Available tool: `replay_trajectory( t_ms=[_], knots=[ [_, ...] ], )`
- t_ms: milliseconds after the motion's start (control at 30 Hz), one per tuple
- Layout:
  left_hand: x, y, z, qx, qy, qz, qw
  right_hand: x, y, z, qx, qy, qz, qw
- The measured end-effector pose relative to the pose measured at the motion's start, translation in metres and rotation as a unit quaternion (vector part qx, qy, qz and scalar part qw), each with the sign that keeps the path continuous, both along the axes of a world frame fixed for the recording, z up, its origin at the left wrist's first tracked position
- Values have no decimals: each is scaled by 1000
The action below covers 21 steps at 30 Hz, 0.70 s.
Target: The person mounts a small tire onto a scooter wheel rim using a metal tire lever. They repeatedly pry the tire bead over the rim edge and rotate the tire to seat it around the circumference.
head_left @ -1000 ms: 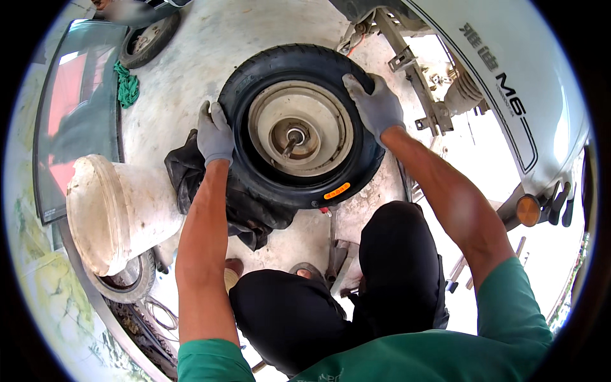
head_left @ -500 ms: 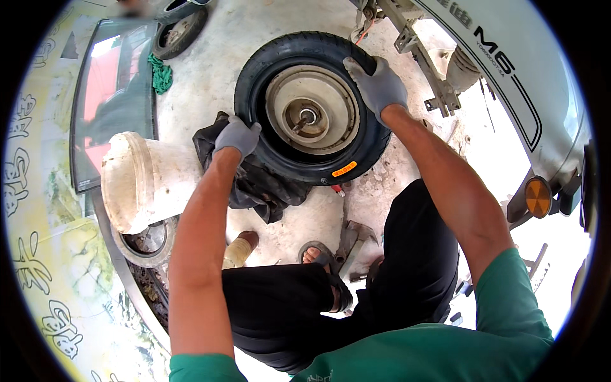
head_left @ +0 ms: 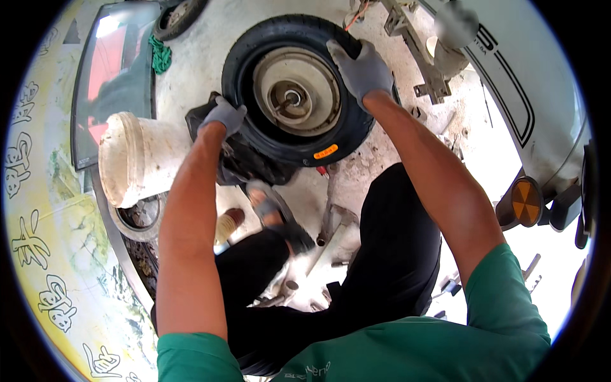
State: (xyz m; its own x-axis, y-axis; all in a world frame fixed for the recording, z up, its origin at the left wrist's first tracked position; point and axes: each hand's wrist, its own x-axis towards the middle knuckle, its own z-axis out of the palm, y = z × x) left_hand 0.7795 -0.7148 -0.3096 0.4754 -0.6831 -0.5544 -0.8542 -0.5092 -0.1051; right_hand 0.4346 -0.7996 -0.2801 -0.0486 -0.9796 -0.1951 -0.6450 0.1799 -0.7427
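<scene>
A black tyre point(head_left: 354, 130) sits around a dusty metal wheel hub point(head_left: 299, 89), with an axle stub at its middle and an orange label on its near sidewall. My left hand point(head_left: 224, 117), in a grey glove, grips the tyre's left edge next to a crumpled black plastic sheet point(head_left: 254, 167). On the upper right of the tread, my right hand point(head_left: 363, 71), gloved too, is closed over the rubber. The fingertips of both hands are partly hidden. Part of the black sheet lies under the tyre's near left side.
At left, a dirty white bucket point(head_left: 149, 156) lies on its side beside a glass pane point(head_left: 118, 83). A green rag point(head_left: 160, 56) and another wheel point(head_left: 175, 19) are farther back. A metal frame point(head_left: 414, 48) and a pale vehicle body panel point(head_left: 528, 70) stand at right.
My sandalled foot has swung forward and left, near the black sheet, and is blurred. The tyre and both hands appear slightly farther up and left in view; both hands keep their hold.
</scene>
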Motion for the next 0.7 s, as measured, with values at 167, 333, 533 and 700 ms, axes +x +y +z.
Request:
replay_trajectory(
  t_ms=[167,333,533,700],
  knots=[
    [9,-21,13,75,9,-58,995,1,0,-7,-57,21,16,998],
    [5,-48,33,207,-2,-45,977,2,27,-11,-29,0,-15,999],
    [1,-57,39,254,4,-107,961,2,28,-1,-34,-25,-8,999],
    [19,-43,22,167,17,-155,974,15,20,8,-39,-55,-2,998]
  ],
)
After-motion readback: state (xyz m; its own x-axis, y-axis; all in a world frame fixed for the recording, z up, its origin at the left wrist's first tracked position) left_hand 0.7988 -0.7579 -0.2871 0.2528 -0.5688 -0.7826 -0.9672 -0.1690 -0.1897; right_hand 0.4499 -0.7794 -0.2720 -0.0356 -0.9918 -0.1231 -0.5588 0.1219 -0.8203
